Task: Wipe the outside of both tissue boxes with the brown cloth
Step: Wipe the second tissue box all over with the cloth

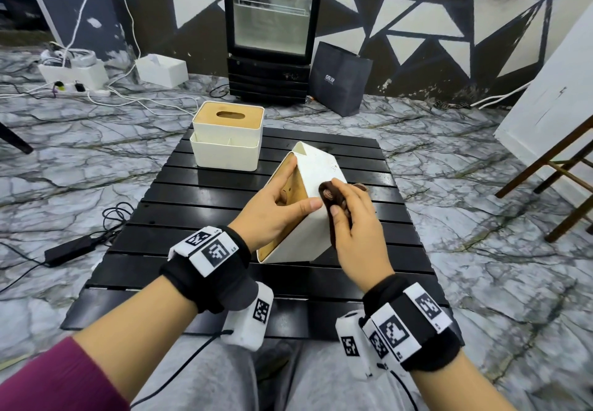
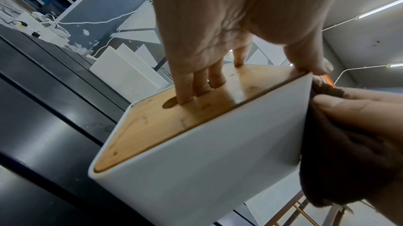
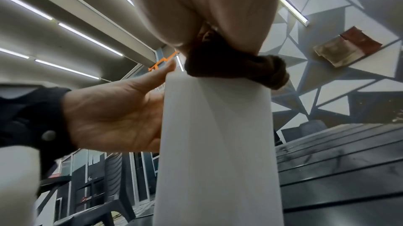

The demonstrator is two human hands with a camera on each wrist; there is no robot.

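A white tissue box (image 1: 316,166) with a wooden lid lies tipped on its side on the black slatted table (image 1: 192,218), lid facing left. My left hand (image 1: 276,205) grips it: fingers (image 2: 196,81) reach into the lid's slot and the thumb hooks over the top edge. My right hand (image 1: 353,218) holds the bunched brown cloth (image 1: 329,195) against the box's upper white face near that edge. In the wrist views the cloth (image 2: 340,160) (image 3: 240,69) sits against the box (image 2: 196,160) (image 3: 218,143). The second tissue box (image 1: 227,141) stands upright at the table's far left.
A glass-door fridge (image 1: 272,25) and a black paper bag (image 1: 340,80) stand beyond the table. White boxes (image 1: 162,69), cables and a power strip lie on the floor at left, with a power adapter (image 1: 69,250). A wooden stool (image 1: 552,166) stands at right.
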